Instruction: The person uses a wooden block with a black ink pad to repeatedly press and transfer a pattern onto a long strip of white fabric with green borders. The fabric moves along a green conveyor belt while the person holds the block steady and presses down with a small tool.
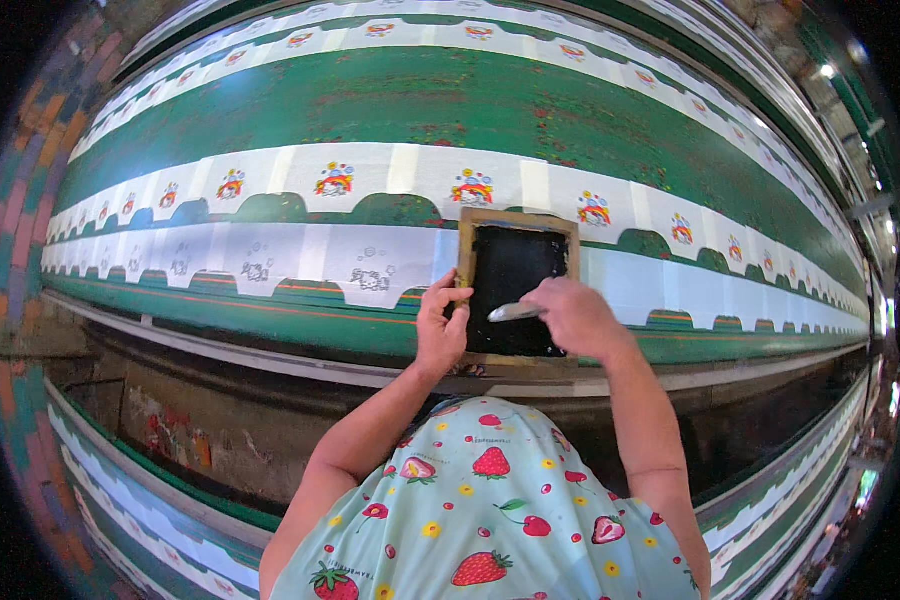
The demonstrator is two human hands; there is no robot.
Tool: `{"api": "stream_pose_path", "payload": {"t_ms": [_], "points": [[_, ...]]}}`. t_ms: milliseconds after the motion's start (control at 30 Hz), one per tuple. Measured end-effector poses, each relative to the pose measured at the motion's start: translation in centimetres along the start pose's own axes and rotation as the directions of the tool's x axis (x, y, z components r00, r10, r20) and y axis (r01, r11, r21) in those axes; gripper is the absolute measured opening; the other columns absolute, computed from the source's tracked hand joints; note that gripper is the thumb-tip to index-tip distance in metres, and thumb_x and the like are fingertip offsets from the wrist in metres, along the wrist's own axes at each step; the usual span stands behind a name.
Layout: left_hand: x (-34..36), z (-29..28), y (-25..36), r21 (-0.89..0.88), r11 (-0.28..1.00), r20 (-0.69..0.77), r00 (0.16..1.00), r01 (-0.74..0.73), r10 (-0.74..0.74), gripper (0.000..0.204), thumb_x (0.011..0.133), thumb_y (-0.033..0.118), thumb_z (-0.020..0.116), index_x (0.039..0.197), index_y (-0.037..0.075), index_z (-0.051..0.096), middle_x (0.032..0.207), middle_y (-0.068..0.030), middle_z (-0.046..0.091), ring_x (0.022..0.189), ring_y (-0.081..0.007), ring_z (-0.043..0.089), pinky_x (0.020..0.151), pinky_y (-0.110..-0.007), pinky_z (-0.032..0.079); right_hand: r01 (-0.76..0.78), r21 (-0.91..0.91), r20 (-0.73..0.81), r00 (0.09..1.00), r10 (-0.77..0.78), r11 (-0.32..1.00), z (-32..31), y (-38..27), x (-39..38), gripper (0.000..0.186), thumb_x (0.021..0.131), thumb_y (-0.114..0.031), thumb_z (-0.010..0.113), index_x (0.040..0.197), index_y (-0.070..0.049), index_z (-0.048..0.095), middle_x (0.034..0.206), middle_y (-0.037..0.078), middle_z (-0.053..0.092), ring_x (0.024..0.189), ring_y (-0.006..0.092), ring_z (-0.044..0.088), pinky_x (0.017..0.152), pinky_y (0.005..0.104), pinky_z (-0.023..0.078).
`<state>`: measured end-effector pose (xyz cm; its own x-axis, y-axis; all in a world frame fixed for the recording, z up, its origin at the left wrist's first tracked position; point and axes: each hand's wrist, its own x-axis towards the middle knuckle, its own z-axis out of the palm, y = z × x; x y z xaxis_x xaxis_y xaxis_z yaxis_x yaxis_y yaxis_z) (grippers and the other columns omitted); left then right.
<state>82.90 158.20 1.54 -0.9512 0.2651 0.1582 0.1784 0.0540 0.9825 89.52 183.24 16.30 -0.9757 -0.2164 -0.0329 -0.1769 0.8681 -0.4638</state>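
The likeliest trouble, as I judge it, is a slip of the wood-framed printing screen [517, 262]: the left hand [440, 325] grasps only its left rail, so a sideways push from the right hand [573, 315] could twist the frame on the white fabric strip [310, 255] and leave a doubled or smeared mark. Uneven pressure is another risk, since the pale flat scraper [515, 312] slants across the black mesh, and one corner bearing harder than the other could streak ink or scratch the surface. The frame's near rail also sits close to the green table's [370, 335] front edge, with the strawberry-print apron [490, 465] just beyond, so leaning in might nudge it. Lifting it crookedly could smudge the grey outline print [371, 279] on the left. As for the grip, the right hand is closed around the scraper's right end, its fingers hiding the handle, while the blade points left, toward the left hand; whether it touches the mesh I cannot tell. The screen lies between the two hands, its far part reaching toward the row of colourful rainbow prints [472, 187]. The left fingers wrap the rail beside the mesh, near its middle.
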Motion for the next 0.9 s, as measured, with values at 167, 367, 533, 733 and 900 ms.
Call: {"api": "stream_pose_path", "payload": {"t_ms": [167,367,533,733,900], "points": [[0.1,-0.6,0.0,-0.069,0.996,0.056,0.997,0.057,-0.054,0.038,0.095,-0.009,0.068,0.131,0.005,0.074,0.163,-0.0243,0.059,0.151,-0.0342,0.059,0.125,-0.044,0.046,-0.080,-0.054,-0.149,0.986,0.071,0.995,-0.9,3.6,5.6,0.029,0.090,0.001,0.070,0.117,-0.004,0.079,0.109,0.017,0.076,0.107,0.0419,0.072,0.097,0.0523,0.059],[0.3,-0.8,0.3,-0.051,0.997,0.082,0.995,0.065,-0.061,0.041,0.095,-0.011,0.068,0.132,0.005,0.073,0.166,-0.0235,0.056,0.150,-0.0320,0.059,0.125,-0.043,0.045,-0.108,-0.081,-0.205,0.975,0.089,0.991,0.8,3.9,6.3,0.038,0.088,0.007,0.065,0.121,-0.006,0.077,0.116,0.017,0.075,0.114,0.0419,0.069,0.103,0.0518,0.056],[0.3,-0.4,0.3,-0.073,0.995,0.058,0.996,0.070,-0.065,0.040,0.092,-0.010,0.072,0.127,0.008,0.076,0.162,-0.0233,0.059,0.146,-0.0369,0.061,0.124,-0.044,0.047,-0.132,-0.129,-0.156,0.981,0.111,0.983,2.7,0.6,2.4,0.042,0.086,0.006,0.065,0.124,-0.007,0.075,0.123,0.013,0.072,0.115,0.0394,0.065,0.104,0.0516,0.053],[0.3,-0.4,0.5,-0.010,1.000,0.052,0.999,0.008,-0.007,0.046,0.089,-0.010,0.071,0.132,0.009,0.074,0.161,-0.0253,0.060,0.148,-0.0415,0.059,0.126,-0.048,0.044,-0.129,-0.142,-0.175,0.979,0.104,0.981,5.1,-3.9,-2.4,0.037,0.088,-0.002,0.067,0.123,-0.007,0.075,0.123,0.012,0.072,0.116,0.0381,0.065,0.103,0.0519,0.053],[0.3,-0.5,1.3,0.147,0.986,0.081,0.994,-0.080,0.069,0.051,0.085,-0.008,0.075,0.133,0.010,0.074,0.161,-0.0272,0.059,0.145,-0.0439,0.058,0.124,-0.051,0.045,-0.131,-0.148,-0.199,0.975,0.100,0.980,6.0,-6.4,-4.9,0.037,0.087,-0.006,0.070,0.123,-0.007,0.075,0.124,0.012,0.070,0.117,0.0367,0.065,0.102,0.0518,0.053]]}}
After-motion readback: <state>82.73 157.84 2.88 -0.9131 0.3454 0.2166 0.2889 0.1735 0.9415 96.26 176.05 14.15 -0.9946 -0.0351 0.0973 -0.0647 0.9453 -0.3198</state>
